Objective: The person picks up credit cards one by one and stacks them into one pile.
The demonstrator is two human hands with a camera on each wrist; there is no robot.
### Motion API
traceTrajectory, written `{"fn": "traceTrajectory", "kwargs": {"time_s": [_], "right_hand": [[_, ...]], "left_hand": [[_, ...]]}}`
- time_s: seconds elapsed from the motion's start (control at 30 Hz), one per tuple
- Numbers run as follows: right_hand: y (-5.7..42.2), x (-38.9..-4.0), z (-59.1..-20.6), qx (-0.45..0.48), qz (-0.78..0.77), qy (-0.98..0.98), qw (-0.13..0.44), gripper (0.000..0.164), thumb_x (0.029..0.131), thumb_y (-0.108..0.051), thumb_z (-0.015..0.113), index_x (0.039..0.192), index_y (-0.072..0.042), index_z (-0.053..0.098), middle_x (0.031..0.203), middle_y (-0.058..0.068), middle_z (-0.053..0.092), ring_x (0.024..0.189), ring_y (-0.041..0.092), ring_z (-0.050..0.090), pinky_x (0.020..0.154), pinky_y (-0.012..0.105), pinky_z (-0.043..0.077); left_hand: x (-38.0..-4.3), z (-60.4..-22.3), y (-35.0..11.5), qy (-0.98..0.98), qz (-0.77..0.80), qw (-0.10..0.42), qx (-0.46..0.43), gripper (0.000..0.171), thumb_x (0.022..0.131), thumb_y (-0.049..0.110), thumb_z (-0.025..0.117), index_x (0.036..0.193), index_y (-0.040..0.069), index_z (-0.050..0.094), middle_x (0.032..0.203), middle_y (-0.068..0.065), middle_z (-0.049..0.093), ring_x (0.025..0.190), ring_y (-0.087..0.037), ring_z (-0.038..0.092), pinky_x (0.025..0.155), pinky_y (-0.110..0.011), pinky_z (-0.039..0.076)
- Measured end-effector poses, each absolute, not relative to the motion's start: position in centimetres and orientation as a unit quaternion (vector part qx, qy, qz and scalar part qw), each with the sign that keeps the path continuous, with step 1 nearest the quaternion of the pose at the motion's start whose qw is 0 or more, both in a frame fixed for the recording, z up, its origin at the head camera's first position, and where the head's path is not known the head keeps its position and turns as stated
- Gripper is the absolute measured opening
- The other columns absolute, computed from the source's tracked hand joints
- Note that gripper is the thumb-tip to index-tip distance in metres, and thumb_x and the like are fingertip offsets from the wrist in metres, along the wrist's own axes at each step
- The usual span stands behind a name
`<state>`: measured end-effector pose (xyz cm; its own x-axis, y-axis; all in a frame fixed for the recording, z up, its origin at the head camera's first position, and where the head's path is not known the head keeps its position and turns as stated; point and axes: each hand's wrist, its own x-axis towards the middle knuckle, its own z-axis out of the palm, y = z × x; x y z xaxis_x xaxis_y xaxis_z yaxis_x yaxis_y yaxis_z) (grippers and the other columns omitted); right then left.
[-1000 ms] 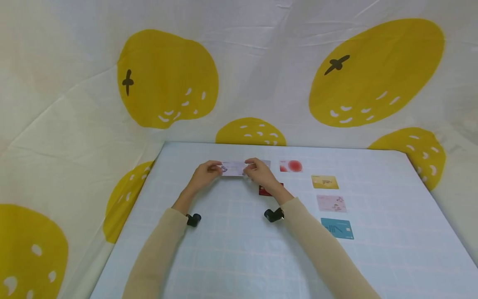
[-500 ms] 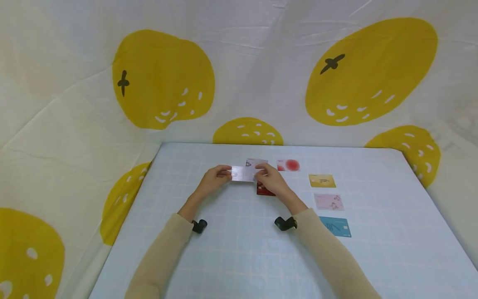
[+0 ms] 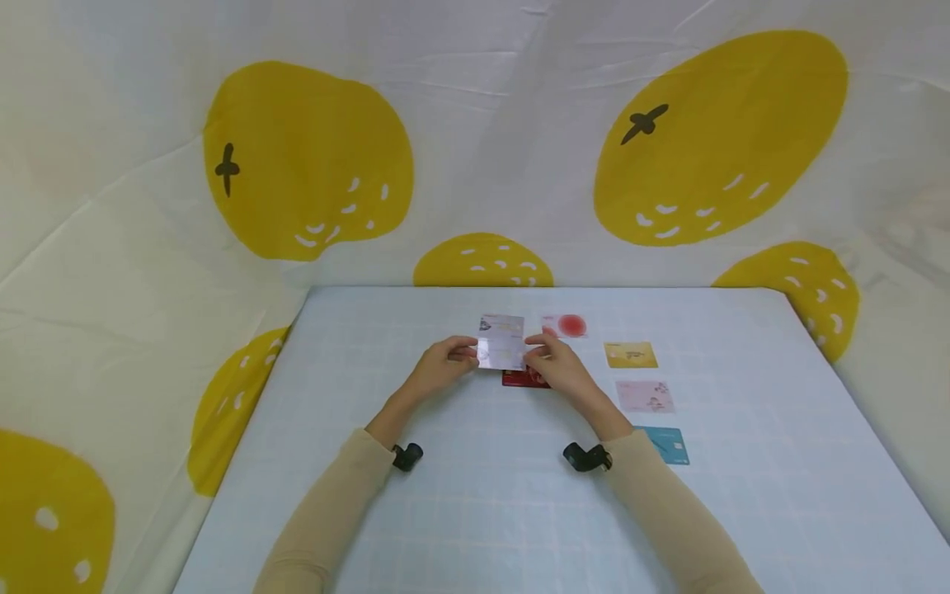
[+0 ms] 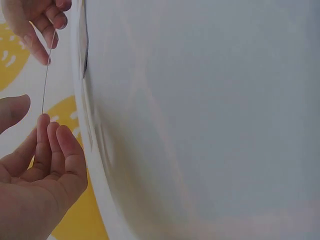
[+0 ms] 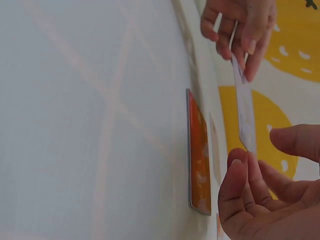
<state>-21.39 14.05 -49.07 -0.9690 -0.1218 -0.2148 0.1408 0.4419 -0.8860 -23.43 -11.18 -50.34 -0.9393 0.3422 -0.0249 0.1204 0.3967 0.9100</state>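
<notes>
In the head view, a pale lilac card (image 3: 500,355) is held between both hands. My left hand (image 3: 444,363) grips its left edge and my right hand (image 3: 558,367) grips its right edge. From the left wrist view the card (image 4: 46,80) appears nearly edge-on, with fingertips at its ends. The right wrist view gives the card (image 5: 245,112) as a thin slanted strip off the table. Just beyond it lies a pale patterned card (image 3: 501,322). Partly hidden beneath the held card and the right hand is a red card (image 3: 515,379).
A white card with a red circle (image 3: 570,325) lies at the back. To the right are a gold card (image 3: 631,355), a pink card (image 3: 646,397) and a teal card (image 3: 670,445), partly covered by the right sleeve. A fruit-print cloth (image 3: 475,165) hangs behind the table (image 3: 475,511).
Both hands have moved right and slightly nearer with the lilac card. It has come off the patterned card, which now shows, and covers part of the red card.
</notes>
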Motion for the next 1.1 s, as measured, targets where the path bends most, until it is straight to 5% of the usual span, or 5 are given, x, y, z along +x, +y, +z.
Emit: {"fn": "traceTrajectory", "kwargs": {"time_s": [0.27, 1.1], "right_hand": [[15.6, -20.9, -49.5, 0.005, -0.536, 0.835, 0.12, 0.04, 0.1, -0.021, 0.06, 0.137, -0.005, 0.054, 0.115, 0.015, 0.062, 0.092, 0.027, 0.059, 0.073, 0.033, 0.053], [17.8, -19.8, -50.3, 0.034, -0.534, 0.832, 0.148, 0.038, 0.101, -0.021, 0.059, 0.135, -0.006, 0.055, 0.108, 0.013, 0.063, 0.088, 0.025, 0.059, 0.075, 0.03, 0.05]], "left_hand": [[-23.1, -50.4, -9.7, 0.839, 0.508, 0.117, 0.153, 0.04, 0.092, 0.012, 0.068, 0.131, 0.003, 0.062, 0.111, -0.007, 0.069, 0.104, -0.024, 0.065, 0.09, -0.035, 0.052], [-22.8, -51.7, -7.1, 0.867, 0.441, 0.131, 0.19, 0.037, 0.094, 0.012, 0.067, 0.129, 0.0, 0.063, 0.107, -0.004, 0.07, 0.1, -0.02, 0.064, 0.09, -0.036, 0.051]]}}
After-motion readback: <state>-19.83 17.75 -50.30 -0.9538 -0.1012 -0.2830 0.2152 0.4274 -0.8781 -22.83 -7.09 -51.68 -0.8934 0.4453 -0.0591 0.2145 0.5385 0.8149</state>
